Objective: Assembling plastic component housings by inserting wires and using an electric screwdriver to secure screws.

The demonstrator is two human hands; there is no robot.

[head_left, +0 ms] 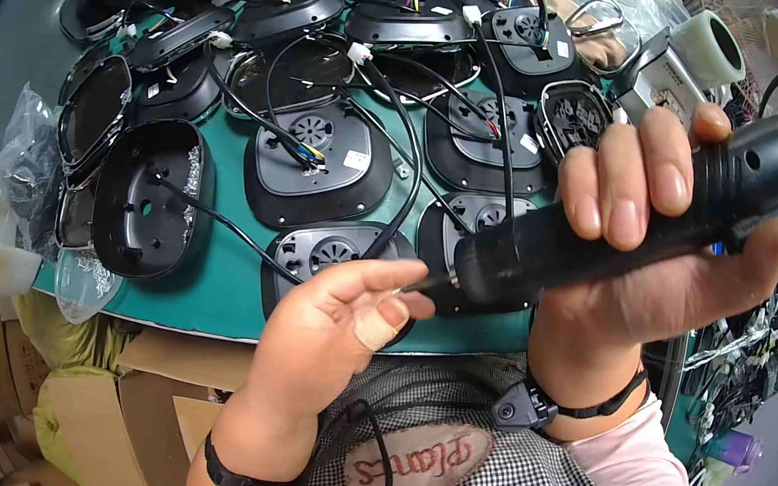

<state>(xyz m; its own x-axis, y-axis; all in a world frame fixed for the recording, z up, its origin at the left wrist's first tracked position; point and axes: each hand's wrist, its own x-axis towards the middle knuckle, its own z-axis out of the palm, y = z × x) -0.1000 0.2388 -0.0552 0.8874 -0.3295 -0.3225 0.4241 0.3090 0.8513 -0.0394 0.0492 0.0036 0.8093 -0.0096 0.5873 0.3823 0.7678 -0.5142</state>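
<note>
My right hand (pixel 655 212) is wrapped around a black electric screwdriver (pixel 549 252), held tilted above the table's front edge, with its tip toward the left. From its nose a thin bit (pixel 444 280) reaches between the fingertips of my left hand (pixel 326 324), which are closed about the tip. Whether a small screw sits there is too small to tell. Tape wraps my left thumb. Beneath and behind the hands lie black plastic housings with grey round-vented plates, such as one (pixel 322 153) with a cable and coloured wires. Another housing (pixel 333 250) is partly hidden by my left hand.
On the green table mat (pixel 209 302) several more housings and cables crowd the back. An open black shell (pixel 148 207) stands at left beside clear plastic bags (pixel 31 149). At right are a white roll (pixel 710 50), bundled wires (pixel 751 347) and a purple-lidded container (pixel 738 449). Cardboard boxes (pixel 111 423) sit below.
</note>
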